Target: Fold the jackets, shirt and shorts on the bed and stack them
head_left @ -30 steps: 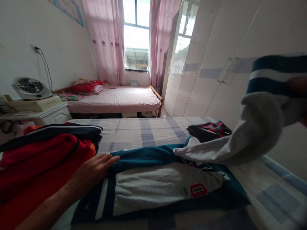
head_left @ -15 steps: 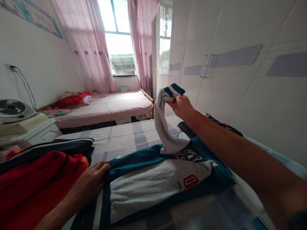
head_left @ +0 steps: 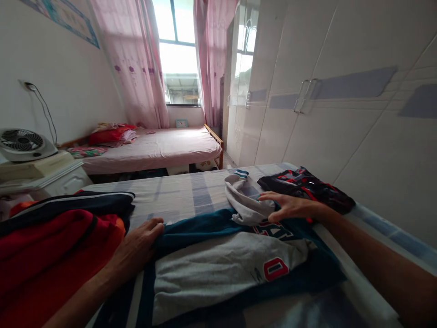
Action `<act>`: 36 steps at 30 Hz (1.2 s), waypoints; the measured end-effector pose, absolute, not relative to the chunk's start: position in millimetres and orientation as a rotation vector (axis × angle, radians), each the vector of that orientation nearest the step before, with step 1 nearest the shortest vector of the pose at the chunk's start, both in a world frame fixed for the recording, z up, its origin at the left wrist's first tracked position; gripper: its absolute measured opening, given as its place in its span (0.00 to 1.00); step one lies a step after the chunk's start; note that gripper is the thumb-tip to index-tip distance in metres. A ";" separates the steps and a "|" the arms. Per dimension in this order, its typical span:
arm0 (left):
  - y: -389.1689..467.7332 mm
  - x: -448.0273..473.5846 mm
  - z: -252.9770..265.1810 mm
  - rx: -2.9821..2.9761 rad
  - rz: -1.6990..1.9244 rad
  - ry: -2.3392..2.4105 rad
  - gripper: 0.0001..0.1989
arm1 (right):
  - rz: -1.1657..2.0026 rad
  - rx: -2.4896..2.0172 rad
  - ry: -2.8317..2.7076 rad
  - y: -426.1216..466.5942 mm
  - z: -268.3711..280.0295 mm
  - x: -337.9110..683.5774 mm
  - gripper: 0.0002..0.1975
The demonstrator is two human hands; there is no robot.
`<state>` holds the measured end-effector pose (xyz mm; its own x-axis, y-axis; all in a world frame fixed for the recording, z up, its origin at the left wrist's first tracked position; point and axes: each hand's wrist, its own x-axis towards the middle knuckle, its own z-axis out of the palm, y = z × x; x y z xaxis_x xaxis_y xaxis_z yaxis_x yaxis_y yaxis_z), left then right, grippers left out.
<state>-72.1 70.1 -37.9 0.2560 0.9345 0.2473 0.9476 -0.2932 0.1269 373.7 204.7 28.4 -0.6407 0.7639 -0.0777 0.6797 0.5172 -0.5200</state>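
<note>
I take the step in hand to be settling the long, light-grey cloth sleeve (head_left: 239,198) of a teal-and-grey soft-knit sweatshirt (head_left: 205,266). The sweatshirt lies across the pale sheet with blue-grey checks (head_left: 174,196), spread right in front of me.

Left of the sweatshirt sits a heaped, bright red cloth garment (head_left: 64,246), with a dark navy garment with a white stripe (head_left: 102,200) just beyond it. My bare left hand (head_left: 145,241) rests on the sweatshirt's left end, fingers close together; I cannot tell whether they pinch the cloth or only press it. My bare right hand (head_left: 293,207) is over the sweatshirt's far right part, thumb and fingers spread at the near end of the sleeve, closed on nothing. A flat, black-and-red patterned garment (head_left: 307,182) lies beyond the sweatshirt's right end.

As I judge it, the next move calls for a light pinch on the sleeve while my left hand pins the other end, since such limp cloth would drag easily.

The sweatshirt has a navy band with a white stripe at its left end, then a softly wrinkled grey panel, then a red-edged patch and big outlined lettering partly covered by the sleeve. The sleeve bends loosely, its teal-and-white striped cuff (head_left: 242,173) on the sheet beyond the sweatshirt.
</note>
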 end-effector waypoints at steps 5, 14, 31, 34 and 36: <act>84.2 -63.8 -23.6 -2.240 -0.403 -2.063 0.08 | 0.230 -1.234 -2.526 185.5 -2.6 367.4 0.10; 58.4 -86.7 -28.1 -2.322 -0.377 -1.484 0.10 | -0.176 -1.152 -2.233 143.0 -8.3 381.3 0.11; 65.9 -102.1 -16.3 -2.420 -0.471 -2.201 0.22 | 0.331 -1.373 -2.407 111.8 -36.1 390.5 0.13; 89.1 -92.0 -21.9 -2.335 -0.415 -2.268 0.24 | 0.345 -1.383 -2.397 112.3 -36.2 390.2 0.14; 98.8 -85.7 -27.6 -2.352 -0.394 -2.269 0.21 | 0.372 -1.383 -2.388 109.7 -34.7 390.8 0.15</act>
<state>-85.7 98.8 -27.6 0.0265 0.9974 0.0670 0.9615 -0.0438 0.2712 390.8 109.7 -34.7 -0.4590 0.8717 0.1715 0.7781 0.4876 -0.3961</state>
